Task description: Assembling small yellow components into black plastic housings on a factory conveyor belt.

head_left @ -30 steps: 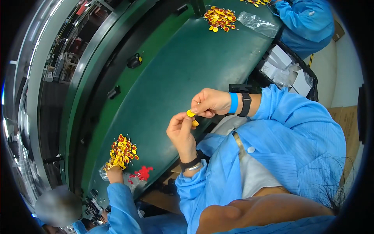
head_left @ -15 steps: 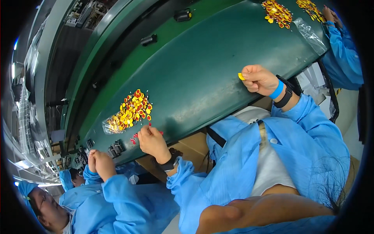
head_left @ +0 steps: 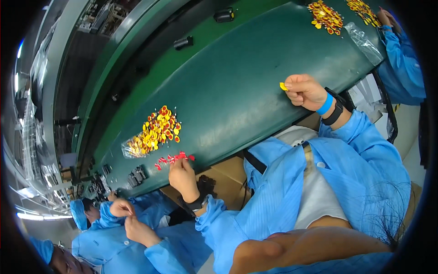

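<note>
My right hand [head_left: 305, 92] is raised above the green table. Its thumb and fingers pinch a small flat yellow piece [head_left: 283, 86]. At the table's near edge, my left hand [head_left: 183, 179] reaches down with its fingertips together at a row of small red pieces [head_left: 164, 160]. Whether one is between those fingertips is hidden. Just beyond lies a pile of yellow and dark-red pieces [head_left: 159, 128], partly on a clear plastic bag [head_left: 131, 149].
More pieces lie in a pile [head_left: 325, 17] at the far right, near a clear bag [head_left: 363, 44] and another person's hands [head_left: 388, 20]. Black parts [head_left: 183, 43] sit on the green belt [head_left: 150, 75] beyond the table [head_left: 242, 82]. A co-worker's hands [head_left: 132, 223] are at lower left.
My left hand has lowered toward the near edge, onto the red pieces. My right hand has barely moved. The black parts have shifted right, and the co-worker's hands have come lower.
</note>
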Action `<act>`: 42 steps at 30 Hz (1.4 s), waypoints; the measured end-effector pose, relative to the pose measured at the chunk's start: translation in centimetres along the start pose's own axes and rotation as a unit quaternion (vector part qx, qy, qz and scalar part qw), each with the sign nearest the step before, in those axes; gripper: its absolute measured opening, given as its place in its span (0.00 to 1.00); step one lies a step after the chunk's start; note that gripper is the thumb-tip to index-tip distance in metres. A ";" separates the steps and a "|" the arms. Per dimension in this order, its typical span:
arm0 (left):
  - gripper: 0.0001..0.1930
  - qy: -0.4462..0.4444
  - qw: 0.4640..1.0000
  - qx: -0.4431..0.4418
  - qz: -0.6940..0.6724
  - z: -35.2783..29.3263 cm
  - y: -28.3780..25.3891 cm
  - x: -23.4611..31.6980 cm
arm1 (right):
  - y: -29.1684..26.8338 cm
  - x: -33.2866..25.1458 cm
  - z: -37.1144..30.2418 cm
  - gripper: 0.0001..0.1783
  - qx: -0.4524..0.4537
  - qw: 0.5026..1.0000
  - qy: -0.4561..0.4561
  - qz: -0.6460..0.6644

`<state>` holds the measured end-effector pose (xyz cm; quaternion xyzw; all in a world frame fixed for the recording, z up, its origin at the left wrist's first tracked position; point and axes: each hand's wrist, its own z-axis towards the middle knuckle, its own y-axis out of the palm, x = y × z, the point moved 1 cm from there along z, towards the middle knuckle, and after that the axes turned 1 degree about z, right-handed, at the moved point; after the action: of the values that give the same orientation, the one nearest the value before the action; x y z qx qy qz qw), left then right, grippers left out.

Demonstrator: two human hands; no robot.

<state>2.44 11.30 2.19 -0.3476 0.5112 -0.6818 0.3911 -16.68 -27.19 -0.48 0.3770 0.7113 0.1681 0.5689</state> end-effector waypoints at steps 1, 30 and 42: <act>0.08 -0.040 0.999 0.009 -0.017 0.0 -0.1 -0.1 | 0.1 0.0 -0.1 0.08 0.008 1.000 0.008 0.008; 0.06 -0.104 0.966 -0.039 -0.234 2.8 1.4 -2.8 | -2.4 -0.3 -1.3 0.08 0.071 0.997 -0.040 -0.006; 0.05 -0.024 0.808 -0.148 -0.570 10.7 0.1 14.0 | -4.4 -0.6 -0.3 0.08 0.173 0.924 -0.234 -0.247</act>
<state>5.48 -5.72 5.68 -0.6467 0.3059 -0.6897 -0.1120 -18.41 -30.50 -2.95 0.3106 0.6465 -0.1963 0.6686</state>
